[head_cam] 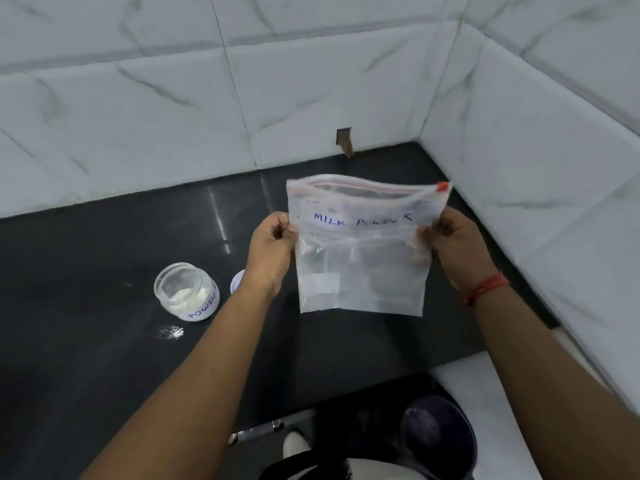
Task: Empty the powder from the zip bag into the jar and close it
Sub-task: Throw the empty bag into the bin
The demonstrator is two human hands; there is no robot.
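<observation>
Two hands grip clear plastic zip bag marked "MILK POWDER" (360, 251) upright above counter: left hand (272, 249) pinching left edge, right hand (450, 244) pinching right edge. Bag mouth open, bag looks near empty. Lidless clear jar with white powder (186, 291) stands on glossy black stone counter (104, 271), left of left forearm. Small powder spill (171, 331) just in front of jar. White marbled wall tiles (173, 98) bound counter at rear and right; counter bare left of jar.

A home kitchen corner. A polished black stone counter (104, 341) meets two walls clad in white marble-look tiles (138, 116) with grey veins. On it stands an open jar (187, 292) hand-labelled "POWDER", with a little spilled white powder (171, 332) just beside it.
</observation>
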